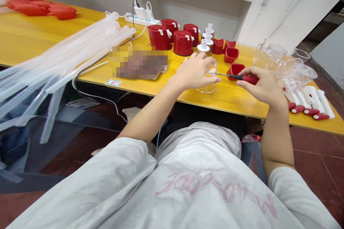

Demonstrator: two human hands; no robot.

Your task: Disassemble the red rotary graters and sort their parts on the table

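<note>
My left hand [195, 71] is closed around a clear plastic cup-shaped part [208, 86] that rests on the yellow table [32, 35]. My right hand [262, 86] grips a screwdriver with a red handle [248, 78]. Its thin metal shaft [224, 74] points left, and its tip reaches the clear part under my left fingers. A small red cap [235, 69] sits just behind the shaft.
Red round housings [182, 42] and white-capped pieces [204, 45] stand at the table's back. Clear funnels [291, 66] and white parts with red ends [309, 109] lie at the right. Long translucent ribbed hoses [61, 61] stretch over the left edge. A power strip [141, 19] lies by the wall.
</note>
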